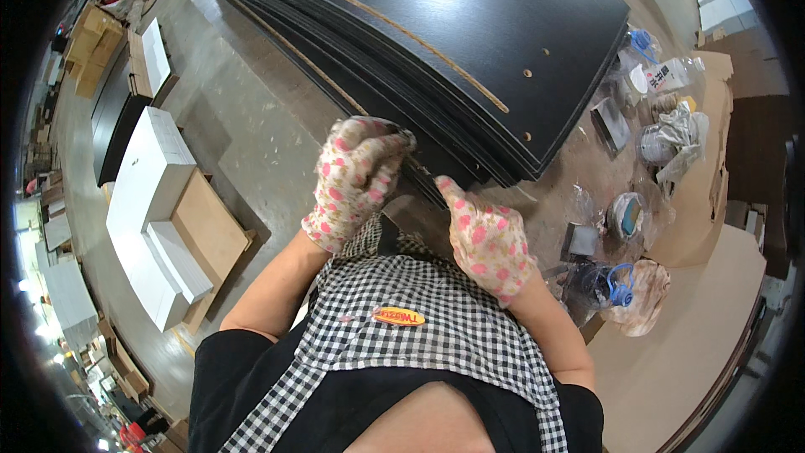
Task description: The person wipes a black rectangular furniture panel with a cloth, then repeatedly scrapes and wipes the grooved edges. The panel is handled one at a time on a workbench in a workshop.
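Both my hands wear white gloves with a pink floral pattern. A stack of black boards [470,25] lies in front of me, its sheets fanned out along the left side. My left hand [360,176] is closed at the near end of a lower black board [327,96], which has a tan line along it. Something dark shows at its fingertips, too blurred to name. My right hand [490,243] grips the near end of that board, its index finger laid along the edge and its other fingers curled out of sight. The top board has a tan groove and several small holes.
To the right are plastic bottles [599,285], a round tub [625,214], crumpled wrapping [679,134] and brown cardboard [700,210]. White panels [151,193] sit on a wooden pallet [205,243] at the left. Cardboard boxes [92,42] stand farther back.
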Motion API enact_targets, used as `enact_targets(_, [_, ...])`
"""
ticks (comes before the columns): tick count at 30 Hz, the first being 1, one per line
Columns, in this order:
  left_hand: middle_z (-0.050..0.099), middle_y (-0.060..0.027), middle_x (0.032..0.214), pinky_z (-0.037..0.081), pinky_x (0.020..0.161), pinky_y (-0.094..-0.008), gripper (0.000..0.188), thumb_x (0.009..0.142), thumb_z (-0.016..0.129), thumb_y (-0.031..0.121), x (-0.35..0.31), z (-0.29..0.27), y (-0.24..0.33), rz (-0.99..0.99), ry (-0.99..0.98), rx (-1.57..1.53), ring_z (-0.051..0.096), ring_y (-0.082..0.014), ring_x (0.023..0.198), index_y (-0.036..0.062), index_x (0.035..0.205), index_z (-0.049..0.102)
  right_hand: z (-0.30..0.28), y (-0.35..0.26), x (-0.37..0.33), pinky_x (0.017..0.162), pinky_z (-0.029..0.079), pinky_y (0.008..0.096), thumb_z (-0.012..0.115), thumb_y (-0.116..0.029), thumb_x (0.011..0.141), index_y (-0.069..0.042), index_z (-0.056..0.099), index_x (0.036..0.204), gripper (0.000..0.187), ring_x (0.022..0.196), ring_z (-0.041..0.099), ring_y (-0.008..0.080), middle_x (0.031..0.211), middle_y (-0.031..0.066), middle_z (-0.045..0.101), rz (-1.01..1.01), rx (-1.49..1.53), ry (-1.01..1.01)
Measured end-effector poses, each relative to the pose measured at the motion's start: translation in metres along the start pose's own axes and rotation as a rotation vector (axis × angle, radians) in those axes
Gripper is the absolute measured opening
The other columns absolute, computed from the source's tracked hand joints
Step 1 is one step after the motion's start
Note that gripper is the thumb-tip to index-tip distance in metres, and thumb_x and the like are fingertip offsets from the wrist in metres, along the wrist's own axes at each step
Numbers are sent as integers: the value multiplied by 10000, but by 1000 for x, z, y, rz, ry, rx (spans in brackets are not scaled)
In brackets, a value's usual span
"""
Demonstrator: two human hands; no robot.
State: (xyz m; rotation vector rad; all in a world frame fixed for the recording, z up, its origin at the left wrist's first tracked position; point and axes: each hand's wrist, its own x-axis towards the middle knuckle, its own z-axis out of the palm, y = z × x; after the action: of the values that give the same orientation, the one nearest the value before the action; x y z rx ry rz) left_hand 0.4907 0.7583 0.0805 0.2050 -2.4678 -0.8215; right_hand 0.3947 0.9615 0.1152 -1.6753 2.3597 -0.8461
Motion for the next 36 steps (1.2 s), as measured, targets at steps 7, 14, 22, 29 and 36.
enact_targets(7, [571, -103, 1000, 453, 827, -435, 378, 628, 727, 131, 14, 5, 41, 250, -232, 39, 556, -296, 942, 93, 998, 657, -1, 7, -13, 585, 509, 291, 504, 71, 821, 66, 541, 1239, 419, 641, 638, 211, 994, 153, 680, -22, 290, 342])
enact_targets(14, [542, -107, 1026, 459, 833, -431, 330, 673, 672, -2, 18, -10, 12, 85, -39, 135, 529, -316, 959, 81, 992, 648, -8, 5, -30, 587, 498, 300, 539, 65, 793, 59, 559, 1226, 434, 601, 621, 201, 817, 129, 651, 74, 422, 466])
enact_targets(22, [567, -88, 959, 460, 785, -407, 253, 722, 702, 58, 29, -14, -3, 185, 12, 175, 522, -292, 962, 105, 968, 663, -3, 8, -36, 494, 406, 209, 494, 22, 886, 53, 529, 1277, 394, 537, 521, 80, 716, 72, 624, 62, 401, 491])
enact_targets(29, [566, -71, 1013, 441, 875, -415, 291, 723, 632, 133, 11, 10, 14, 367, -313, 22, 521, -276, 965, 142, 1013, 657, 0, 8, -38, 497, 402, 195, 465, 51, 886, 42, 529, 1283, 402, 524, 494, 63, 702, 63, 622, 72, 484, 499])
enact_targets(36, [581, -105, 990, 443, 854, -454, 293, 749, 639, 108, 36, -28, -35, 124, -112, 253, 534, -321, 980, 86, 1041, 650, -5, 8, -53, 546, 476, 245, 467, 42, 879, 70, 505, 1289, 413, 603, 600, 134, 738, 104, 633, 166, 566, 545])
